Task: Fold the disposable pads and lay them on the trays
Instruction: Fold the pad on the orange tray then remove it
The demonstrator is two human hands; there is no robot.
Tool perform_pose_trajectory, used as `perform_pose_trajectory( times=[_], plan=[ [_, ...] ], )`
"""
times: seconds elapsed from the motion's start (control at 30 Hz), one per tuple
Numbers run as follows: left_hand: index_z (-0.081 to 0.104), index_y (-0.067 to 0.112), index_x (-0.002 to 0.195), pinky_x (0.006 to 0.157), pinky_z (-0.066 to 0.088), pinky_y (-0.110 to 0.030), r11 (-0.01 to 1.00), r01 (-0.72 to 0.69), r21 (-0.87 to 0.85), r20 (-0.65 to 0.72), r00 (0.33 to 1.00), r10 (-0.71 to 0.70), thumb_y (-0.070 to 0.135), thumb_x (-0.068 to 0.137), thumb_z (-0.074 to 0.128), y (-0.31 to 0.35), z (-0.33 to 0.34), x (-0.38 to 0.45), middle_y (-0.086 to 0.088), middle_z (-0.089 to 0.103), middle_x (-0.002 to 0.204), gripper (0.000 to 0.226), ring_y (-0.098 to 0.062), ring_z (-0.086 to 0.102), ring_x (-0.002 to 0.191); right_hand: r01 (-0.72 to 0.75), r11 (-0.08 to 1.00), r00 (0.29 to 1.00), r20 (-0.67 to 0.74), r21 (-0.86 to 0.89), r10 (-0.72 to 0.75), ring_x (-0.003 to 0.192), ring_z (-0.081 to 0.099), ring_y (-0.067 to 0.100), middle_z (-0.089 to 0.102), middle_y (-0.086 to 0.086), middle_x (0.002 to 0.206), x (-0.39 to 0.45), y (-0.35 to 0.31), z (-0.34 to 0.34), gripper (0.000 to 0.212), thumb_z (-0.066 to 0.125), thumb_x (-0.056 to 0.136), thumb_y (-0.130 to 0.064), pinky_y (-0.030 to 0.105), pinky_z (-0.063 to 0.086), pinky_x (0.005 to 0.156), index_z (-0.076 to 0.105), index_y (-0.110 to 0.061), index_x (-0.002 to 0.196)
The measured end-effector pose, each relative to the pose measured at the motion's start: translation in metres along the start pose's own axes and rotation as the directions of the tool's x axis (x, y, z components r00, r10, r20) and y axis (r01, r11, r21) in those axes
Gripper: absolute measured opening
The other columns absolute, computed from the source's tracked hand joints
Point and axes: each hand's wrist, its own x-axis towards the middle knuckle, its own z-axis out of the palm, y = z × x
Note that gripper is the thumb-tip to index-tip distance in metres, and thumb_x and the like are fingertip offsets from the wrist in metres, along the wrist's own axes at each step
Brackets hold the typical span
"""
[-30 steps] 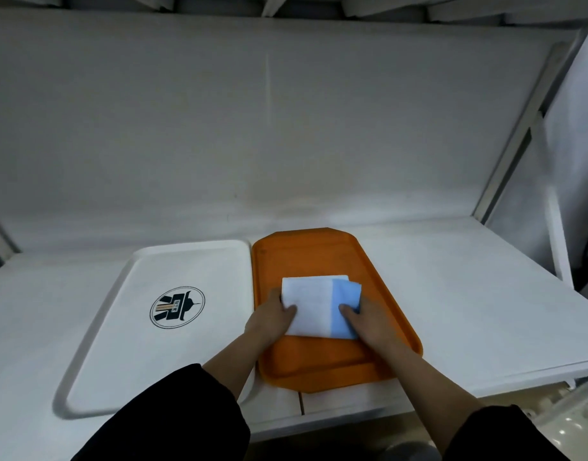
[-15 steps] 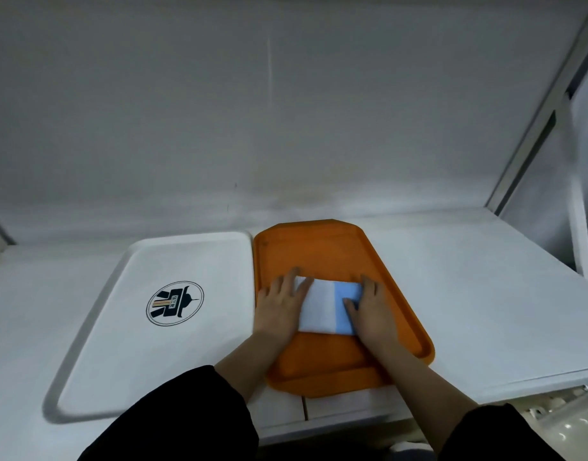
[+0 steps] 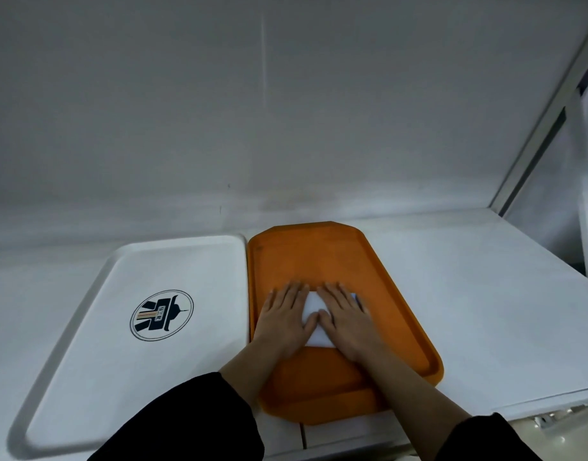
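A folded white and blue disposable pad (image 3: 314, 306) lies in the middle of the orange tray (image 3: 319, 254). My left hand (image 3: 284, 316) lies flat on the pad's left part, fingers straight. Flat on its right part rests my right hand (image 3: 347, 314), thumb tips nearly meeting the left thumb. Most of the pad is hidden under both palms; only a white wedge between them and a blue sliver at the right edge show. A white tray (image 3: 96, 327) with a round dark logo (image 3: 161, 315) sits to the left, touching the orange tray's side.
Both trays stand on a white table (image 3: 468, 311) against a plain white wall. A slanted metal frame post (image 3: 545, 118) rises at the right. The table's front edge runs just below the orange tray.
Both hands slid inward over the pad and now lie flat on it, covering most of it. The pad looks narrower than before. The view tilted slightly downward.
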Motion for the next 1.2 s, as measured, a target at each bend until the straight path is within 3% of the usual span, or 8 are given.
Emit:
perform_pose_trajectory(
  times=[0.3,0.47,0.57,0.77,0.9,1.03,1.13,1.2],
  plan=[
    [0.0,0.023,0.153,0.121,-0.004,-0.037,0.995,0.02,-0.096,-0.011,1.0,-0.021,0.053,0.098,0.019,-0.004,0.007,0.008,0.002,-0.003,0.161,0.065,-0.014,-0.007,0.147,-0.067,0.997,0.998,0.002,0.027,0.067,0.147,-0.009,0.015,0.0,-0.006,0.16,0.004,-0.002,0.005,0.114,-0.036,0.053,-0.079,0.04,-0.003,0.118,0.0,-0.031,0.151],
    [-0.002,0.02,0.153,0.121,-0.004,-0.035,0.995,0.05,-0.084,-0.004,0.999,-0.051,0.053,0.099,0.018,-0.003,0.008,0.004,0.001,-0.005,0.161,0.066,-0.014,-0.008,0.147,-0.111,0.994,0.993,0.048,0.006,0.11,0.147,-0.011,0.018,-0.007,-0.003,0.16,0.004,-0.004,0.003,0.125,-0.042,0.044,-0.079,0.04,-0.005,0.117,-0.004,-0.027,0.151],
    [-0.004,0.021,0.152,0.121,-0.004,-0.036,0.999,-0.005,-0.049,0.03,1.0,0.006,0.052,0.099,0.018,-0.008,0.001,-0.005,0.001,-0.007,0.16,0.065,-0.014,-0.01,0.147,-0.126,0.992,0.99,0.071,0.001,0.125,0.147,-0.011,0.018,-0.009,-0.001,0.16,0.0,-0.005,-0.002,0.128,-0.041,0.041,-0.081,0.04,-0.006,0.117,-0.006,-0.026,0.151],
    [-0.005,0.026,0.152,0.12,-0.005,-0.038,0.991,-0.12,0.062,0.135,0.985,0.111,0.053,0.099,0.019,-0.017,-0.011,-0.02,0.002,-0.011,0.16,0.065,-0.016,-0.011,0.147,0.031,0.993,0.993,0.113,-0.11,-0.018,0.146,-0.012,0.016,-0.008,-0.003,0.16,-0.013,-0.001,-0.013,0.116,-0.04,0.051,-0.077,0.038,-0.012,0.114,-0.003,-0.031,0.151],
    [-0.005,0.024,0.152,0.12,-0.006,-0.038,0.977,-0.202,0.073,0.158,0.969,0.189,0.055,0.098,0.021,-0.02,-0.015,-0.03,0.001,-0.011,0.16,0.068,-0.016,-0.013,0.147,0.2,0.974,0.966,0.19,-0.109,-0.177,0.146,-0.008,0.01,-0.003,-0.007,0.16,-0.026,-0.008,-0.028,0.098,-0.019,0.066,-0.073,0.032,-0.006,0.116,0.002,-0.029,0.151],
    [-0.007,0.021,0.152,0.121,-0.004,-0.039,0.977,-0.201,0.076,0.174,0.967,0.185,0.056,0.096,0.03,-0.021,-0.017,-0.037,-0.001,-0.011,0.16,0.076,-0.016,-0.011,0.147,0.217,0.964,0.951,0.257,-0.153,-0.173,0.148,-0.003,0.016,-0.003,-0.004,0.16,-0.028,-0.014,-0.029,0.107,-0.002,0.065,-0.086,0.037,0.002,0.118,0.001,-0.025,0.152],
    [-0.007,0.019,0.152,0.121,-0.004,-0.039,0.981,-0.183,0.062,0.194,0.966,0.168,0.054,0.095,0.035,-0.02,-0.019,-0.039,-0.002,-0.011,0.16,0.079,-0.016,-0.01,0.147,0.223,0.95,0.947,0.279,-0.221,-0.158,0.148,0.002,0.02,0.001,0.001,0.16,-0.023,-0.017,-0.031,0.089,0.01,0.079,-0.071,0.04,0.009,0.119,0.003,-0.021,0.152],
    [-0.006,0.019,0.152,0.121,-0.004,-0.039,0.982,-0.182,0.053,0.212,0.963,0.167,0.053,0.094,0.038,-0.02,-0.022,-0.038,-0.002,-0.01,0.16,0.08,-0.017,-0.009,0.147,0.244,0.937,0.939,0.302,-0.25,-0.164,0.147,0.006,0.024,0.004,0.005,0.16,-0.022,-0.021,-0.037,0.072,0.03,0.095,-0.054,0.042,0.013,0.118,0.004,-0.019,0.152]
  ],
)
